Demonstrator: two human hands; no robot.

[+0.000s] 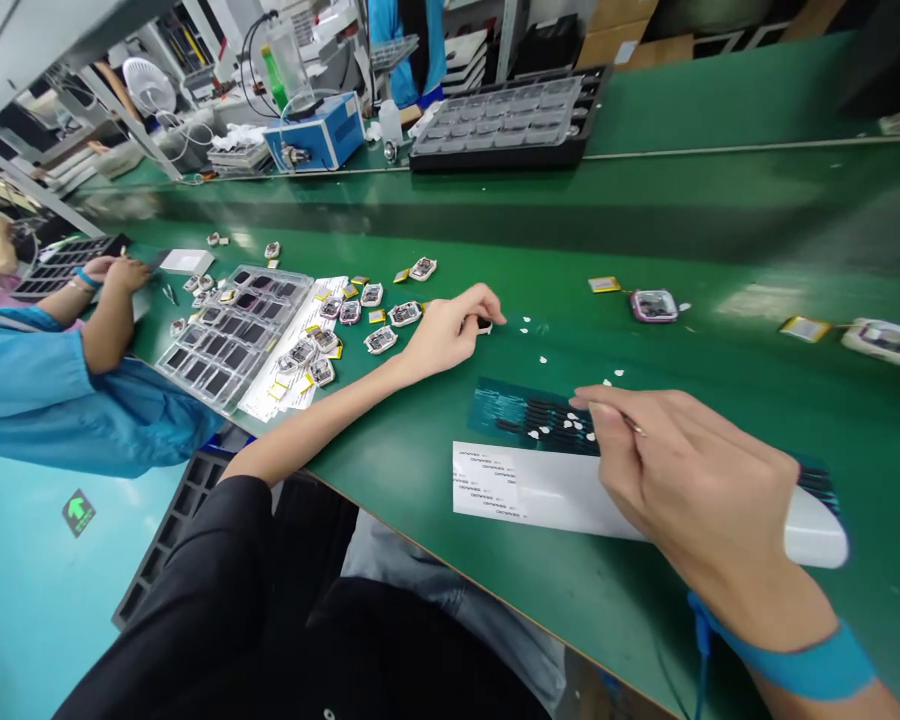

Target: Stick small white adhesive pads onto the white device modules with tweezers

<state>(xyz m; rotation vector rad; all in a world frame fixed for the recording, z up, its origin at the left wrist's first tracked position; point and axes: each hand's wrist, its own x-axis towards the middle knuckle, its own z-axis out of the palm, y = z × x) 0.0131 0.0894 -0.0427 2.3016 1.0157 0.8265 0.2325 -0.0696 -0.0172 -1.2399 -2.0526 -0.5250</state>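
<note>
My left hand (450, 332) reaches over the bench with its fingers curled down on a small watch case (484, 326), mostly hidden beneath them. My right hand (690, 480) is closed in a pinch around a thin metal tool (634, 426); most of the tool is hidden by the fingers. Below the right fingertips lies a dark teal sheet (495, 405) with black strips and several small white pieces (571, 425) on it. A white label strip (547, 490) with printed text runs along its near side, partly under my right hand.
Several open watch cases with yellow batteries (381, 340) lie left of my left hand, beside a clear compartment tray (229, 330). More cases (654, 305) sit to the right. A black tray (502, 120) and blue box (319, 135) stand behind. A co-worker's blue sleeve (37, 370) is at left.
</note>
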